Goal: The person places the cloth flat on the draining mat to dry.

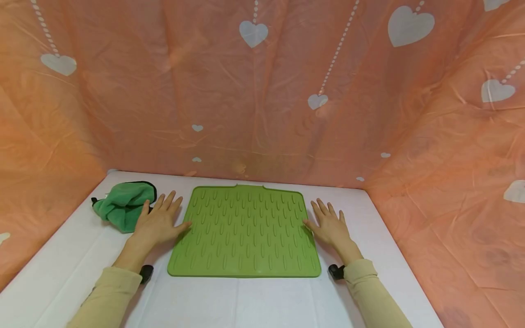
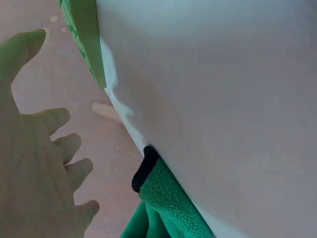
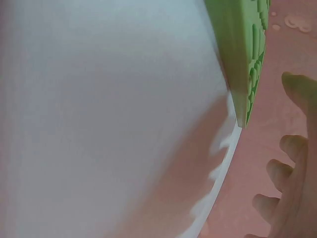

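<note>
A green ridged mat (image 1: 244, 237) with a small tab on its far edge lies flat on the white table. My left hand (image 1: 157, 223) is spread beside the mat's left edge, its thumb overlapping that edge in the head view. At the right edge my right hand (image 1: 331, 228) is likewise spread, thumb over the border. Both wrist views show straight fingers with nothing held, a gap standing between each hand and the mat's side. A crumpled green cloth (image 1: 125, 205) with black trim sits just left of my left hand, partly behind its fingers.
The white table (image 1: 279, 300) meets an orange curtain (image 1: 262, 114) with pale hearts at the back and both sides. Black wrist cameras sit at each wrist, including one on the right (image 1: 336, 272).
</note>
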Demonstrator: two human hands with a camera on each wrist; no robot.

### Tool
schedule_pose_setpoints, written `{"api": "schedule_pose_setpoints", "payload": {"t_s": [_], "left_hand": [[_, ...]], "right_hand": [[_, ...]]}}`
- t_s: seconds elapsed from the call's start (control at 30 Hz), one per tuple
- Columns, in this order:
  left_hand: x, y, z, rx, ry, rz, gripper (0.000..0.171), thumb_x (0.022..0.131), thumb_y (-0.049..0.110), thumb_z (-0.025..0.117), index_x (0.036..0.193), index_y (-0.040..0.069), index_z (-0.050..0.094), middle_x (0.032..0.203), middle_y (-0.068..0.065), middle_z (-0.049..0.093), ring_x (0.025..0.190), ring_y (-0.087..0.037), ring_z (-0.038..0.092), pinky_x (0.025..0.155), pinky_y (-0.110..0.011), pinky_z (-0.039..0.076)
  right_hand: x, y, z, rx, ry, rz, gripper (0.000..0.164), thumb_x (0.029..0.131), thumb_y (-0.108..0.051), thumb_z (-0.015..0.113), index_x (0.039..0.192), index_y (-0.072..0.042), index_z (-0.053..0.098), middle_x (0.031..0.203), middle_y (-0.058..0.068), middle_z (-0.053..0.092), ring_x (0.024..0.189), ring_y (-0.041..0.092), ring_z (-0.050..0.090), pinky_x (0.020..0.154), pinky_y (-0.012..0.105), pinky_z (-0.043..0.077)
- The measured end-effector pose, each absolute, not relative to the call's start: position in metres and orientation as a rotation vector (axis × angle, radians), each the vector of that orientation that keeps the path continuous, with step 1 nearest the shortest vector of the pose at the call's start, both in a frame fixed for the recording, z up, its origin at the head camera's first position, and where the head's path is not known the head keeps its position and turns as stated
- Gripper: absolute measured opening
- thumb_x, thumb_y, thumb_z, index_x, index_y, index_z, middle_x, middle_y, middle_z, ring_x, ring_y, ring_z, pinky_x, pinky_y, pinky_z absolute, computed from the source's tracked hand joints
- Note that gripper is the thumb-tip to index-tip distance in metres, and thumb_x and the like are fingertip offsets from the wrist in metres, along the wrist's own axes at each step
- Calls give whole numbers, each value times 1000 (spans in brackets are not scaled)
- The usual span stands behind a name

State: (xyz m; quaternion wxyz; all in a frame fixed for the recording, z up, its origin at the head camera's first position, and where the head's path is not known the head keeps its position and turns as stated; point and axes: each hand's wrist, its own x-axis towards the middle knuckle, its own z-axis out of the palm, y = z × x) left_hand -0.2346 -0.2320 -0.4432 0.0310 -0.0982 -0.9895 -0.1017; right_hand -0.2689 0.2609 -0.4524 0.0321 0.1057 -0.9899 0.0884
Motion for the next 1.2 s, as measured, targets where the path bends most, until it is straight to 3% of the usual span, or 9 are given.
{"api": "schedule_pose_setpoints", "payload": {"t_s": [0.77,1.2], "left_hand": [[-224,-251,-441,-371,-3022,-195,89,98,58,62,161,0,35,167,-26,23,152,-51,21,118,-75,10],[-221,-285,-443,-414,-2972,-134,83,97,50,67,157,0,41,166,-25,27,150,-51,24,117,-75,12]], "right_hand": [[-247,264,-453,515,-2985,342,76,103,-48,59,161,-5,37,167,18,32,150,52,29,116,76,19],[-228,260,-450,637,-3025,399,75,103,-47,61,161,-5,38,167,15,33,152,49,28,117,74,20]]}}
